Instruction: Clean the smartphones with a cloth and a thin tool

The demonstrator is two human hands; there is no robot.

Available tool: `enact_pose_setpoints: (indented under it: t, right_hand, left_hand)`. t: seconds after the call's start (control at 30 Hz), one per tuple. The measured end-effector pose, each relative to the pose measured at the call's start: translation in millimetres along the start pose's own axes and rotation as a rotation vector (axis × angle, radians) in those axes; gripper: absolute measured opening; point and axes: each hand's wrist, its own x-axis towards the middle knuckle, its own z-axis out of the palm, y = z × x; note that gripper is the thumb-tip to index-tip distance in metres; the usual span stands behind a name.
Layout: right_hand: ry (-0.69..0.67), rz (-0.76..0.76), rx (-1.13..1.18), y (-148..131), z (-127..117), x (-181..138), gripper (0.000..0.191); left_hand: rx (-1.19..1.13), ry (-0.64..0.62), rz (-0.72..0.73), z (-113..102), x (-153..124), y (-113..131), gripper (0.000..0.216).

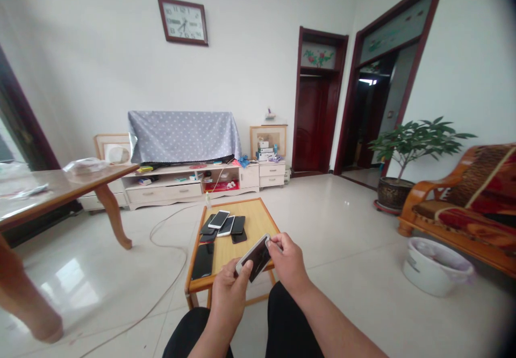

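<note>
A white-framed smartphone [255,257] with a dark screen is held at a slant above the near edge of a small wooden table [258,218]. My left hand [230,289] grips its lower end, the thumb lying over the front. At the upper corner, my right hand [288,261] pinches the phone between thumb and fingers. Whether those fingers also hold something thin there is too small to tell. On the table, several phones lie in a loose pile, with a white phone [220,219] on top and a black phone [238,224] beside it. A larger black phone [203,261] lies flat nearer the left edge.
A small bottle [208,200] is at the table's far left corner. A cable [177,272] runs over the floor on the left, near a larger wooden table [116,173]. To the right are a white bucket [427,272], a potted plant [397,191] and a wooden sofa [427,191].
</note>
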Motion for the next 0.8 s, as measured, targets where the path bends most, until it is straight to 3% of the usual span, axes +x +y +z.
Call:
enact_pose_setpoints:
  t: [0.17, 0.37, 0.53, 0.7, 0.8]
  right_hand:
    - [-0.126, -0.134, 0.015, -3.6, 0.7, -5.7, 0.015]
    - [0.035, -0.043, -0.036, -2.3, -5.4, 8.1, 0.017]
    - [-0.109, -0.118, -0.002, -6.1, 4.6, -7.6, 0.012]
    - [-0.009, -0.018, -0.016, -2.2, 3.5, 1.4, 0.014]
    - [-0.052, -0.042, -0.021, -4.6, 7.1, -3.8, 0.013]
  left_hand:
    - [-0.027, -0.037, 0.007, 5.0, 0.3, -2.1, 0.043]
    - [-0.037, -0.060, 0.006, 6.5, -1.3, -3.1, 0.042]
    - [-0.113, -0.076, -0.001, 6.7, -2.3, -0.9, 0.043]
    - [-0.107, -0.073, -0.020, 5.0, -3.6, 2.0, 0.043]
    - [-0.138, -0.055, -0.044, 4.6, -2.8, 2.2, 0.045]
